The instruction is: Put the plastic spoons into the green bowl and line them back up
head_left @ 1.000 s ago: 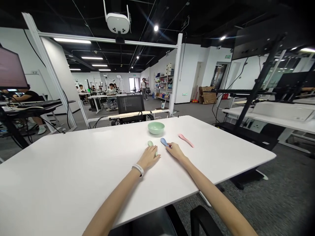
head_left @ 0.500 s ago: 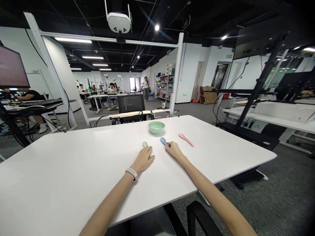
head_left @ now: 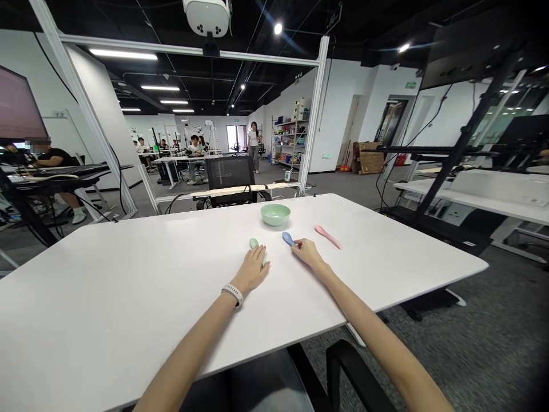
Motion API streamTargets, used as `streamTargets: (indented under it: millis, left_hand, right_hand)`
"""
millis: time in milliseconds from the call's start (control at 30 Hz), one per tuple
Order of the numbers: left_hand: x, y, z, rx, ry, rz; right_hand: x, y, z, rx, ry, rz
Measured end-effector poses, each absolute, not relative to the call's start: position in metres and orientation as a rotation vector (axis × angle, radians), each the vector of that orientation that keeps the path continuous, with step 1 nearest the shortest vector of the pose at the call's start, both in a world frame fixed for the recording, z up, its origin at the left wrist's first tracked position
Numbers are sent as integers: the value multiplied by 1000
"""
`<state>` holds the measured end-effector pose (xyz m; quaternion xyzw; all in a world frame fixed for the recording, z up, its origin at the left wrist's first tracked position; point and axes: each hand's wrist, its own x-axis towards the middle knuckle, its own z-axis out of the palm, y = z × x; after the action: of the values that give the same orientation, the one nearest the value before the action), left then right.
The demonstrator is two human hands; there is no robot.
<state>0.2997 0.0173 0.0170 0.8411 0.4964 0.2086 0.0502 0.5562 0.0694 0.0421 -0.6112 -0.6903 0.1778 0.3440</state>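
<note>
My left hand (head_left: 252,271) lies low over the handle of a pale green spoon (head_left: 254,243). Its fingers reach across the handle and the thumb is on the near right side; the spoon's bowl end sticks out past the fingers. A blue spoon (head_left: 287,238) points away to the left, its handle pinched by my right hand (head_left: 307,252) just above the table. Farther right, a pink spoon (head_left: 328,237) lies slantwise on the tabletop, touched by neither hand. Beyond the spoons stands a light green bowl (head_left: 275,215).
The white table (head_left: 141,280) has its near edge in front of me and a rounded right corner. A metal frame (head_left: 315,114) rises behind it, with a black chair (head_left: 230,173) beyond. A black armrest (head_left: 358,372) is below on the right.
The camera view has tilted slightly downward, so the background sits higher. Both hands stay at their spoons with hardly any movement; the bowl and pink spoon stay in place.
</note>
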Motion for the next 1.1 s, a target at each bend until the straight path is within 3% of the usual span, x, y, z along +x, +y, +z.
streamTargets:
  millis: [1100]
  left_hand:
    - [303, 11, 21, 2636, 1689, 605]
  right_hand:
    - [552, 63, 51, -1599, -1797, 424]
